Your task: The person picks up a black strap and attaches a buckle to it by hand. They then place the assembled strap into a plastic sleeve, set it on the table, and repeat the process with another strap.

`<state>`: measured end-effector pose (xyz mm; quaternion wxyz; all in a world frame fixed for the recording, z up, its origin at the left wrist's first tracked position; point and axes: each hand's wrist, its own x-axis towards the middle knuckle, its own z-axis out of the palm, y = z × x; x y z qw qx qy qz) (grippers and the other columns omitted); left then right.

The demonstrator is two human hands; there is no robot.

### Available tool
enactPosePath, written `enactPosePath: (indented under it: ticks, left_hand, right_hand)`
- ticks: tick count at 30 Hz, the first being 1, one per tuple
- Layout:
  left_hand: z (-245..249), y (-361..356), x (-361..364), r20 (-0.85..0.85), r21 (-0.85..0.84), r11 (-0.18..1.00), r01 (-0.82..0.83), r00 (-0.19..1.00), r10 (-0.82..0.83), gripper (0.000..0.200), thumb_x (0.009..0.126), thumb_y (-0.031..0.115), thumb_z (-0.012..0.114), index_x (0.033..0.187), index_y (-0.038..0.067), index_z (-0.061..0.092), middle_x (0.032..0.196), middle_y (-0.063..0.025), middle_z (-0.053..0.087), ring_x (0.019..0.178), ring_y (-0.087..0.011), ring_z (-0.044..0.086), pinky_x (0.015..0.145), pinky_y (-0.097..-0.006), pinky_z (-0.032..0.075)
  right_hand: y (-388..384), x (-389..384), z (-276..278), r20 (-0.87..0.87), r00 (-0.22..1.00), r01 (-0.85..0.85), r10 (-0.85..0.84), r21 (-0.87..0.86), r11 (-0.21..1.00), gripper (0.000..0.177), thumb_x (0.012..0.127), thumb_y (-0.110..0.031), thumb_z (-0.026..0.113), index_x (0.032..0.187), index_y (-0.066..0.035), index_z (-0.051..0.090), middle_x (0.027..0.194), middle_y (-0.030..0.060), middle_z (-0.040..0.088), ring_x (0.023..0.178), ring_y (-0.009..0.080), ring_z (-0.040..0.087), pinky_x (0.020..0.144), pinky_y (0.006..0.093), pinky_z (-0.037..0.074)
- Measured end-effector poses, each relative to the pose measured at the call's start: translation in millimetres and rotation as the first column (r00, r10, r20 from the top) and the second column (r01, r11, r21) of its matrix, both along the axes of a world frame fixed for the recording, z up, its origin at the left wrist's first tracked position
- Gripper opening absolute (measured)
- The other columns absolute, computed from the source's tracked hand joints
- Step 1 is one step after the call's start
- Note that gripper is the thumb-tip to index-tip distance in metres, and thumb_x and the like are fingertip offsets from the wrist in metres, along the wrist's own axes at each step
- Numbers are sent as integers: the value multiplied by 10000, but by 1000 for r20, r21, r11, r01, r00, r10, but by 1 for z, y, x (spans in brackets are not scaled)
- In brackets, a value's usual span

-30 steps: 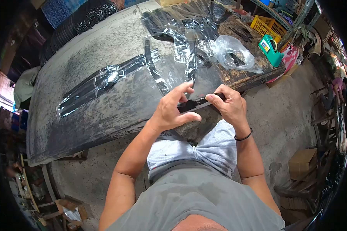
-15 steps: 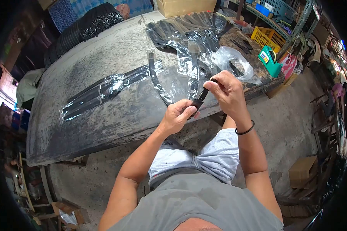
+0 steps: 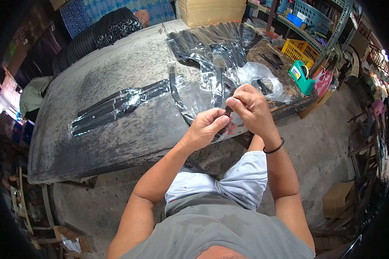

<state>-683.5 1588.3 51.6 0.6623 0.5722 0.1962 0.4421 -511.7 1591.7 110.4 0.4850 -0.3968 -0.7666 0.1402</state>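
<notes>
Close together over the table's near edge, my two hands grip one black strip (image 3: 228, 112). My left hand (image 3: 206, 128) pinches its lower part between thumb and fingers. My right hand (image 3: 251, 108), closed in a fist with the thumb on top, has the upper end; most of the strip is hidden by the fingers. Just beyond them lie black strips in clear plastic (image 3: 218, 88). Another plastic-wrapped strip (image 3: 176, 93) curves down towards my left hand. Further left, a long wrapped bundle of black strips (image 3: 121, 108) lies flat.
The worn table (image 3: 73, 151) holds a pile of black strips (image 3: 212, 39), a crumpled clear plastic bag (image 3: 270, 82) and a green tape dispenser (image 3: 302, 78). At the back are a cardboard box (image 3: 212, 13) and a large black bundle (image 3: 84, 45). A yellow basket (image 3: 299, 52) sits at right.
My hands have drawn closer together, and less of the black strip shows between them. My left hand has moved slightly up and right. The view has shifted a little.
</notes>
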Motion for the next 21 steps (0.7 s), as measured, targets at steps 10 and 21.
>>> enactPosePath:
  ticks: [10, 21]
  left_hand:
    - [-6, 0, -1, 96, -327, 911, 252, 968, -233, 507, 971, 456, 417, 1095, -13, 565, 946, -139, 644, 899, -222, 644, 824, -350, 531]
    - [-1, -2, -2, -471, 105, 746, 658, 694, -545, 674, 777, 501, 699, 1217, 18, 533, 1083, -113, 620, 1043, -207, 563, 933, -362, 412]
  right_hand:
    - [-25, 0, 1, -9, 998, -68, 68, -189, 980, 130, 824, -101, 676, 892, -5, 622, 784, 81, 577, 639, 155, 568, 594, 279, 463]
    - [-57, 29, 31, 71, 991, 84, -117, 359, 930, 168, 876, -182, 624, 834, -29, 566, 792, 84, 554, 710, 187, 535, 624, 282, 438]
